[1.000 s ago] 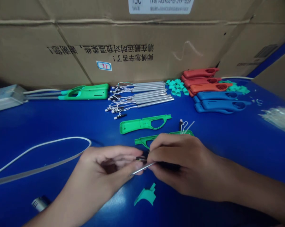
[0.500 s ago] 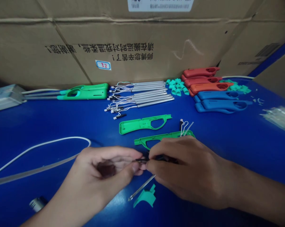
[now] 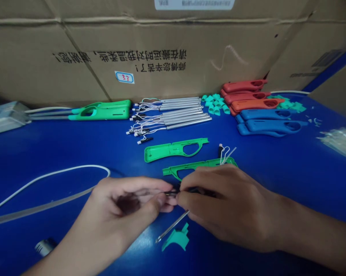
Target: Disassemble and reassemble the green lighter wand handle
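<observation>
Between my two hands is a small dark part (image 3: 170, 194) with a thin brassy end; its kind is hard to make out. My left hand (image 3: 132, 214) pinches the thin end between thumb and fingers. My right hand (image 3: 230, 207) is closed around the dark end, most of which its fingers hide. A silver metal tube (image 3: 172, 227) slants out from under the right hand. Near it lies a teal trigger-like piece (image 3: 177, 238). Beyond the hands are two green lighter-shaped shell halves, one nearer (image 3: 178, 171), partly covered by my right hand, and one farther (image 3: 159, 152).
Silver tubes with white wires (image 3: 187, 113) lie in rows at the back. Teal caps (image 3: 214, 103), red casings (image 3: 244, 88) and blue casings (image 3: 267, 126) are at back right. Green lighters (image 3: 112, 111) lie back left. A white cable (image 3: 60, 172) curves at left before a cardboard box (image 3: 161, 34).
Almost nothing differs. My left thumb and fingers have shifted slightly on the small dark part, and the whole view has tilted a little.
</observation>
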{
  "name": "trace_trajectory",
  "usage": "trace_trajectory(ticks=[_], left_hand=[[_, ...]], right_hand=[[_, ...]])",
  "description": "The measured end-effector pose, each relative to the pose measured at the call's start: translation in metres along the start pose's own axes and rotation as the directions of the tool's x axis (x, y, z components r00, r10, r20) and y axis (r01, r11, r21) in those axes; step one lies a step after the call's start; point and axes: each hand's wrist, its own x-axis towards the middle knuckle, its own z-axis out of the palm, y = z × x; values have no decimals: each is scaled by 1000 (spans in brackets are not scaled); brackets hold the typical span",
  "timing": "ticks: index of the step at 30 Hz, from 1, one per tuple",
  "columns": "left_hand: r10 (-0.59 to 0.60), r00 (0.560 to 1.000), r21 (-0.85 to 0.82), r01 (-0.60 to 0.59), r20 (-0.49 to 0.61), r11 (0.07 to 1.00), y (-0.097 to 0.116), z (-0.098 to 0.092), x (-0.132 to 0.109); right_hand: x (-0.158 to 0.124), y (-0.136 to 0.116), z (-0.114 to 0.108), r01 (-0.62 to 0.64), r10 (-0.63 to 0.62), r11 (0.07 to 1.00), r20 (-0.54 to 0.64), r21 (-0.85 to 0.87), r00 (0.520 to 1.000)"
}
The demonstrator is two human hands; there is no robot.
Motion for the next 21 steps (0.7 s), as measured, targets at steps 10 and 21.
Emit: trace_trajectory(ticks=[10,21], left_hand=[[11,1000,32,-11,-1,999,2,0,2],[23,1000,-28,-22,17,999,-3,0,-1]], right_hand=[[2,-1,2,-3,3,1000,-1,16,1000],[2,-2,0,-11,10,1000,19,26,1000]])
